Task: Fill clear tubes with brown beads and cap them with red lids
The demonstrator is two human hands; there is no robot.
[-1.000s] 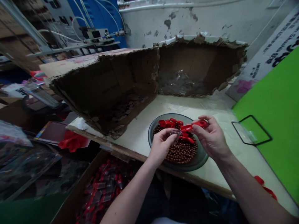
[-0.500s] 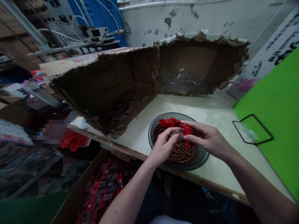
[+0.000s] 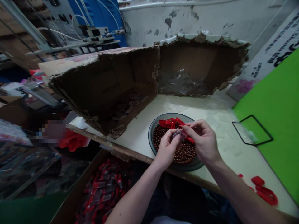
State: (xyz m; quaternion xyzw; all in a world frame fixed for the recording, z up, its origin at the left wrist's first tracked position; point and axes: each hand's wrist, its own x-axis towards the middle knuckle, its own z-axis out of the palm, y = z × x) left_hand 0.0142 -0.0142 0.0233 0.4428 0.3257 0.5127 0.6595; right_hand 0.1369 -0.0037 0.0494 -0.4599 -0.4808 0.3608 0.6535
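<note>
My left hand pinches a small clear plastic bag above a grey glass bowl. My right hand is close beside it, its fingers pinched on a red plastic piece at the bag's mouth. The bowl holds many small brown beads, with a heap of similar red pieces on top. My hands hide the bowl's middle.
A torn cardboard box stands behind the bowl on a cream tabletop, with clear bags inside. Red pieces lie at the right. A green board stands right. A carton of red packaged items sits below the table's front edge.
My right hand has moved left toward my left hand, bringing the red piece to the bag. My right forearm has shifted, uncovering loose red pieces on the tabletop.
</note>
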